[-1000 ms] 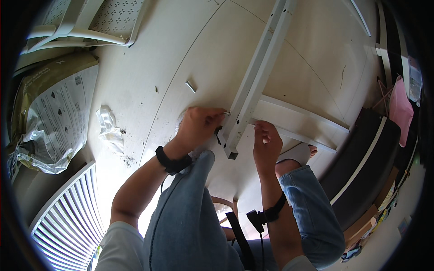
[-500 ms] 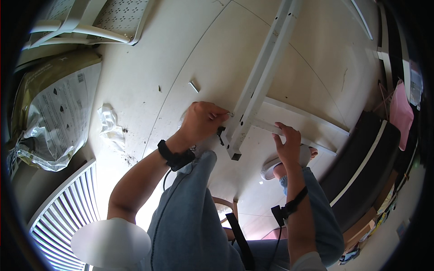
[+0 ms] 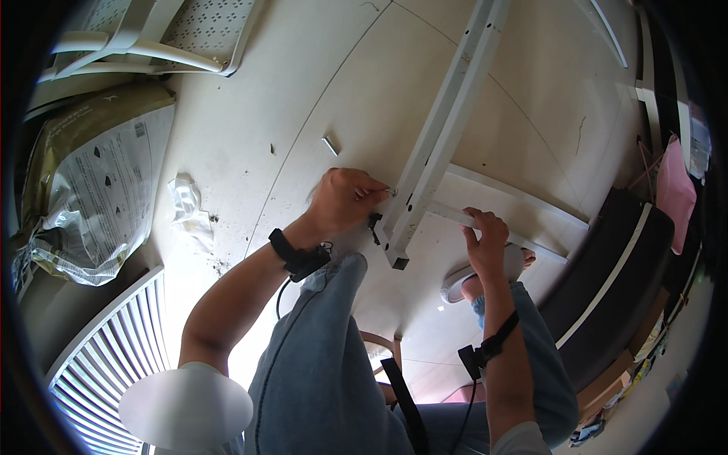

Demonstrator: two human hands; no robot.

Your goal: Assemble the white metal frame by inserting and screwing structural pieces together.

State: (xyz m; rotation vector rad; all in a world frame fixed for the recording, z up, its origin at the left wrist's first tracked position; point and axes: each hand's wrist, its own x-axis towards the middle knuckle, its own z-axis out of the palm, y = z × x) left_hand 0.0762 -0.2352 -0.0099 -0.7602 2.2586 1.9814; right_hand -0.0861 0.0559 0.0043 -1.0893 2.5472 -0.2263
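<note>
My left hand (image 3: 345,201) is closed in a pinch on a small shiny metal fastener (image 3: 392,192), which meets the side of a white metal frame (image 3: 447,114); it looks like a bolt, but its head is hidden by the fingers. On the other side of the leg, my right hand (image 3: 487,233) has its thumb and fingers round a white crossbar (image 3: 453,214) joined to that frame. A black plastic cap (image 3: 399,264) closes the frame's near end. Beside the leg, near my left knee, is a small black piece (image 3: 374,221).
A loose metal pin (image 3: 330,145) and a crumpled clear plastic bag (image 3: 189,212) lie on the tiled floor (image 3: 326,76). At left are a large printed sack (image 3: 114,182) and a white slatted panel (image 3: 114,341). A black padded piece (image 3: 618,265) stands at right.
Both hands keep their holds. The left fingers have shifted very slightly at the fastener, and the whole view has moved a little.
</note>
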